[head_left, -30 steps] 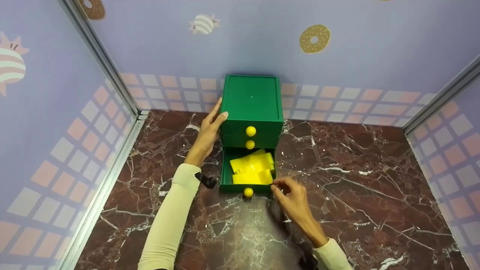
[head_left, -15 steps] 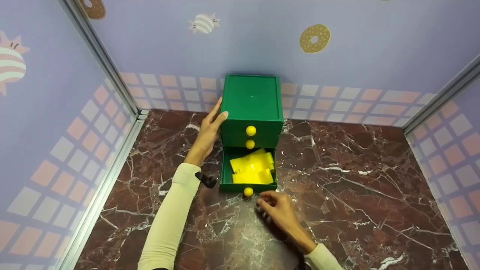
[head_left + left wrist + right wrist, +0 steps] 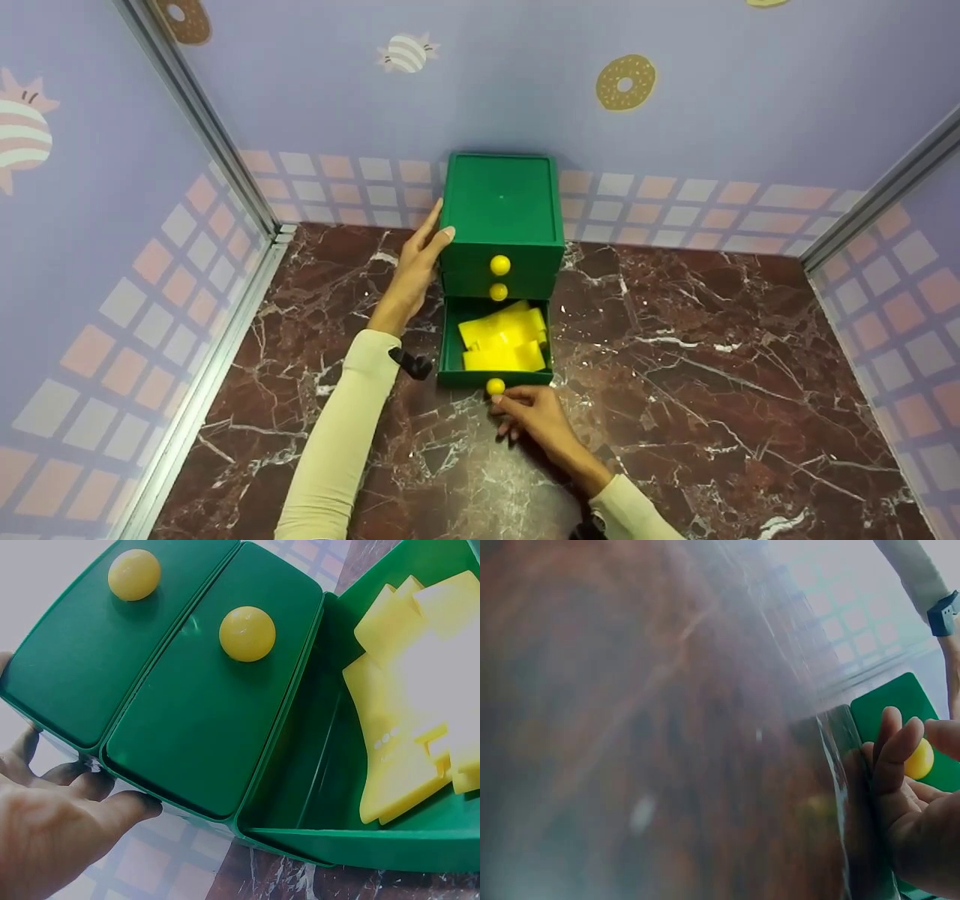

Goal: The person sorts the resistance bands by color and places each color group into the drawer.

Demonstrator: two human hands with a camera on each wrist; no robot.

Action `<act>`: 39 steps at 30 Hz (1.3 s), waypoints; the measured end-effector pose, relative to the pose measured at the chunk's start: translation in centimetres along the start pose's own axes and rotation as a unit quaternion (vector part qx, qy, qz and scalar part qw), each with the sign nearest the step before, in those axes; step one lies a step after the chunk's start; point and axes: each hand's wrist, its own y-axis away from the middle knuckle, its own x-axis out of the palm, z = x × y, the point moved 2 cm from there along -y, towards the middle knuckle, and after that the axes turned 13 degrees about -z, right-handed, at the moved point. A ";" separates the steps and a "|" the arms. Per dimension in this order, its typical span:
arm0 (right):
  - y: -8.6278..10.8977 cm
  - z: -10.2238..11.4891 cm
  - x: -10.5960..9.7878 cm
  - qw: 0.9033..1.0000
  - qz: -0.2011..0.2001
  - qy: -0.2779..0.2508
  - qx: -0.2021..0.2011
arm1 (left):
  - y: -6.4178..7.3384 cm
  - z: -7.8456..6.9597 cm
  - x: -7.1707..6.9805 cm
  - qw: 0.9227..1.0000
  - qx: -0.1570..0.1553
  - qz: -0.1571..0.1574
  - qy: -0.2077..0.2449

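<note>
A green chest of drawers [image 3: 502, 199] stands against the wall, its bottom drawer [image 3: 454, 330] pulled out. Yellow plastic pieces [image 3: 502, 337] lie in that drawer, overlapping one another. My left hand [image 3: 411, 274] rests on the chest's left side, thumb at the top front edge; the left wrist view shows its fingers [image 3: 124, 810] along the side. At the drawer's front, my right hand [image 3: 540, 420] pinches the round yellow knob [image 3: 495, 386] with thumb and index finger. The right wrist view has the knob [image 3: 921, 759] partly hidden by the curled fingers [image 3: 896, 754].
Two upper drawers with yellow knobs [image 3: 499, 265] are closed. The chest stands on a dark red marble-look surface [image 3: 712, 390] with white veins. Lilac panels [image 3: 300, 75] with candy and doughnut prints rise behind and at both sides, joined by metal strips [image 3: 202, 112].
My right hand has moved left from the drawer's right front corner to its knob. My left hand stays on the chest, and the drawer and yellow pieces have not moved.
</note>
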 end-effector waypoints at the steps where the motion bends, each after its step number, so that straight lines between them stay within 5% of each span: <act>1: -0.1 0.0 0.2 1.000 0.002 -0.004 0.004 | 0.0 0.0 0.0 1.000 0.001 0.000 0.000; 11: -0.6 -0.1 1.0 0.997 -0.016 -0.062 0.035 | 0.0 0.1 -0.1 1.000 0.014 -0.013 -0.021; 17: -1.1 0.2 1.2 0.996 -0.018 -0.082 0.018 | 0.0 0.2 -0.2 1.000 0.012 -0.004 -0.017; 39: -7.1 2.9 1.6 0.993 -0.068 -0.093 -0.009 | 0.0 0.1 0.0 1.000 0.003 -0.009 -0.017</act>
